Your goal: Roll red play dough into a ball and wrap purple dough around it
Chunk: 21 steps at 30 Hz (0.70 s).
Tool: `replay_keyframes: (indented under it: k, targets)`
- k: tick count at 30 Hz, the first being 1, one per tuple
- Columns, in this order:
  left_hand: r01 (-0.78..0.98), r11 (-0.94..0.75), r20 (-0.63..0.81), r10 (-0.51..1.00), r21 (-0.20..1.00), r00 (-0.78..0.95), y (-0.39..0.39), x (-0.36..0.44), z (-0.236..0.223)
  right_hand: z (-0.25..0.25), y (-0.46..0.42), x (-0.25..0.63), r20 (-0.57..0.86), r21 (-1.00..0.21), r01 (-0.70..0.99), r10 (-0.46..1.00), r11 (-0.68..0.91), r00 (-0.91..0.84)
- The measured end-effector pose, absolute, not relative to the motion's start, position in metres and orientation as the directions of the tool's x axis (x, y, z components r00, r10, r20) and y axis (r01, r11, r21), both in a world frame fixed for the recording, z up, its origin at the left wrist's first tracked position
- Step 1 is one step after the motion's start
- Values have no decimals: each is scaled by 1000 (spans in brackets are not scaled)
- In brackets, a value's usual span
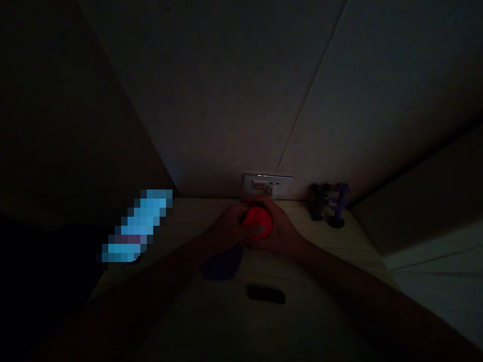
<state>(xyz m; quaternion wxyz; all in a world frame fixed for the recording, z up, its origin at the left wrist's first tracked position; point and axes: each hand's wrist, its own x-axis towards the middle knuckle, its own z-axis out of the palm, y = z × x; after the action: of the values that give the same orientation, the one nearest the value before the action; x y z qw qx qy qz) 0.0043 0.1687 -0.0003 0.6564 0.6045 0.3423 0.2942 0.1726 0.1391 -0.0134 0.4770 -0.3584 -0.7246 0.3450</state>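
Observation:
Both my hands are wrapped round a glowing red round thing (266,219), perhaps a small lamp; the dark hides its exact kind. My left hand (232,226) grips it from the left, with the thumb lying across its face. From the right, my right hand (283,229) curls about it, fingers over the far side. Below my left hand a flat dark blue piece (222,264) lies on the wooden surface (192,213). Nearer to me is a small dark oblong thing (266,294), too dim to name.
A wall socket with a switch (267,183) and a plug sits just beyond my hands. To the right stand a dark figurine (319,201) and a purple stand-like object (339,203). A bright blurred-out screen (141,223) is at the left. Walls rise behind.

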Motion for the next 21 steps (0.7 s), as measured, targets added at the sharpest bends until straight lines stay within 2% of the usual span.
replay_keyframes:
  k: [2, 5, 12, 15, 21]
  targets:
    - [4, 83, -68, 783, 997, 619, 168, 5, 0, -12, 139, 173, 451, -816, 228, 832, 531, -323]
    - [-59, 91, -36, 789, 994, 613, 168, 6, 1, -11, 139, 172, 475, -816, 196, 824, 544, -310]
    - [-63, 188, -119, 812, 980, 572, 169, 7, -5, -9, 137, 172, 493, -807, 299, 860, 509, -132]
    - [-90, 224, -142, 830, 970, 539, 170, 8, -7, -6, 137, 173, 442, -844, 254, 881, 472, -167]
    - [-13, 168, -132, 816, 986, 563, 171, 6, -7, -4, 139, 177, 421, -870, 138, 859, 474, -292]
